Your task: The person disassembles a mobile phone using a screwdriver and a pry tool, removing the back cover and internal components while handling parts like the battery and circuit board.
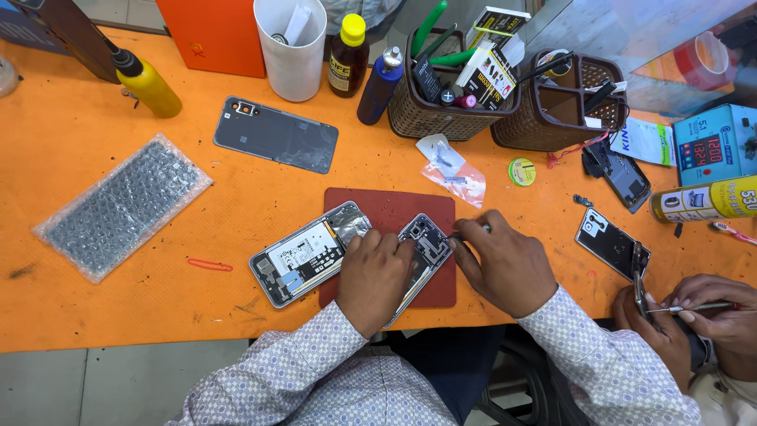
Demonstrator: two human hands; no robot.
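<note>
Orange surface, near edge running just below the wrists; bare room to the left, between the bubble wrap and the red mat. Right side crowded: a co-worker's hands work close by at the lower right.

Opened phone lies on the red mat, long axis slanting from lower left to upper right, camera end pointing away. Left hand presses flat over its lower half, fingers together, pinning it down. Right hand sits just beside its upper right corner, fingers pinched on a thin tool whose tip meets the phone's top edge.

Second opened phone lies just left, half off the mat, tilted the same way. Grey back cover lies well apart, farther back.
</note>
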